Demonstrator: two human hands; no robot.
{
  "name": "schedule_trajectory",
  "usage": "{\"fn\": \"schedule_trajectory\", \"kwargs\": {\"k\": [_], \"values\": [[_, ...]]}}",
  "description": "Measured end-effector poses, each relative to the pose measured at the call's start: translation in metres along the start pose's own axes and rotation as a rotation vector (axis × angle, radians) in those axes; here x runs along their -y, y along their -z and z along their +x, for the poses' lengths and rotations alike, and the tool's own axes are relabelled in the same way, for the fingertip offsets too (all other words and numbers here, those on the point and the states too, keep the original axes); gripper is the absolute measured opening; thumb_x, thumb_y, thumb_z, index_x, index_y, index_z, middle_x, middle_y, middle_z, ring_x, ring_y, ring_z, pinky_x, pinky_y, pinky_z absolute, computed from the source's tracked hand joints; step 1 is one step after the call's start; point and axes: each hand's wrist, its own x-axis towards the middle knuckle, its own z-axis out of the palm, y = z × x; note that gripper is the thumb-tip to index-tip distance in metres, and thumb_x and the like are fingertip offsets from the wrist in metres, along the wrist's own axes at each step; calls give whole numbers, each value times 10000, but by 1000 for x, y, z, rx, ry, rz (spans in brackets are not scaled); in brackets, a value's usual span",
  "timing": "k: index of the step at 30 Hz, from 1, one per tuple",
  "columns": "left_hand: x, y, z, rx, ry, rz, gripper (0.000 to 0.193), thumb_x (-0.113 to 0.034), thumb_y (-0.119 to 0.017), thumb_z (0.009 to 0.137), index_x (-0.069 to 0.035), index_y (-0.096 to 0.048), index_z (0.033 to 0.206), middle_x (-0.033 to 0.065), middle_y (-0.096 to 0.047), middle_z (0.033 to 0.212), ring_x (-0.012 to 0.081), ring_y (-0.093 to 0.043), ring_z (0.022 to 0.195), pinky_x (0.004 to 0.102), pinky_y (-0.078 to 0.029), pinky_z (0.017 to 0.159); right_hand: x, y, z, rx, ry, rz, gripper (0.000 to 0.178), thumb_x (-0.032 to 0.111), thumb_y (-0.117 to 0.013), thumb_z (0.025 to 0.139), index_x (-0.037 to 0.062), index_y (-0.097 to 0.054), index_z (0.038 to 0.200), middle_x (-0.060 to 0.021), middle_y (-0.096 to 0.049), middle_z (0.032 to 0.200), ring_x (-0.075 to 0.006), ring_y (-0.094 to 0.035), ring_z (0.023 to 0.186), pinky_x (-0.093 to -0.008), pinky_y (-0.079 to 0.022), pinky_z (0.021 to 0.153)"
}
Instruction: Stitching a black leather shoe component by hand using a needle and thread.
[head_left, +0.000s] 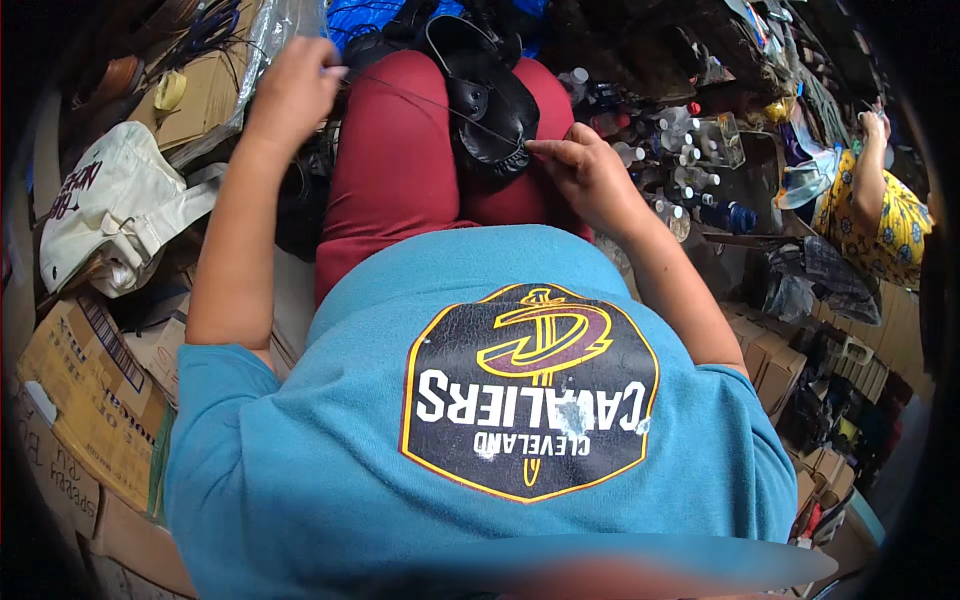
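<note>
A black leather shoe lies across the person's lap on red trousers, its opening turned up and its toe pointing far. The right hand rests against the shoe's near right edge, thumb and forefinger pinched together at the leather, where a dark thread begins. The thread runs taut to the far left, up to the left hand, which is raised well apart from the shoe with its fingers curled closed around the thread's end.

On the left, a white cloth bag sits among cardboard boxes. To the right of the lap stands a cluster of small clear bottles with white caps. At the far right, another person in a yellow patterned garment lifts an arm. A blue shirt with a round printed emblem fills the near part of the view.
</note>
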Motion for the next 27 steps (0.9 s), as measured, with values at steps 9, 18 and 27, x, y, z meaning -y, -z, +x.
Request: {"fn": "schedule_trajectory", "kwargs": {"k": [9,18,27], "values": [[-78,-25,-43,101,-211,-495,319,70,-550,747,-85,-658,1004,109,-540,886,245,-575,770,340,-474,743,-6,-4,-13,-36,130,-298,348,60,-629,796,164,-647,1127,-58,-503,771,-222,-514,737,-340,-402,745],[-105,-52,-29,-20,-311,-167,112,-144,-699,719,-150,-689,830,5,-551,743,189,-550,805,360,-352,741,-22,22,12,293,-147,247,412,-87,-509,803,140,-671,1107,-7,-461,873,-114,-482,877,-224,-387,826],[-103,-64,-18,97,-315,-332,169,-132,-700,716,-220,-710,860,-19,-517,738,179,-514,793,360,-333,750,-30,26,30,316,-107,271,250,9,-556,855,116,-694,1034,1,-467,873,-117,-490,882,-237,-385,845]]}}
